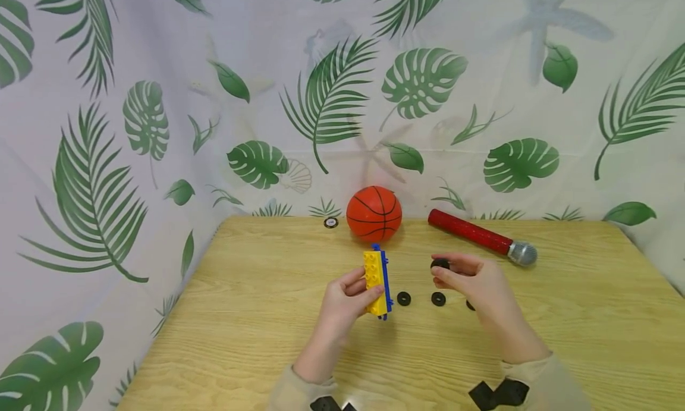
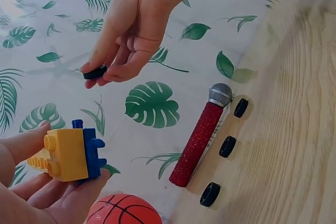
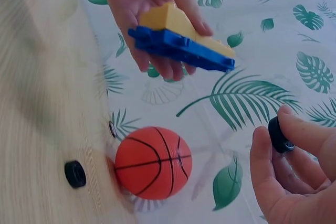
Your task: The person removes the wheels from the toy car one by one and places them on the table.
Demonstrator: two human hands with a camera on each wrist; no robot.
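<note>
Above the table (image 1: 257, 316), the left hand (image 1: 342, 304) clasps a yellow-blue block (image 1: 377, 282); the right hand's (image 1: 476, 283) grip pinches a black wheel (image 1: 440, 263).

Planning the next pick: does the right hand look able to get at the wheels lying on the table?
Probably yes: the loose wheels lie just beside the right hand with nothing between, though it already pinches a wheel.

You sit at a wooden table (image 1: 257, 316) with a pale, yellow top and wavy grain; behind it hangs a white cloth (image 1: 225, 54) with big green leaves, faint starfish and shells on it; the cloth wraps round both sides; the light is soft and even.
</note>
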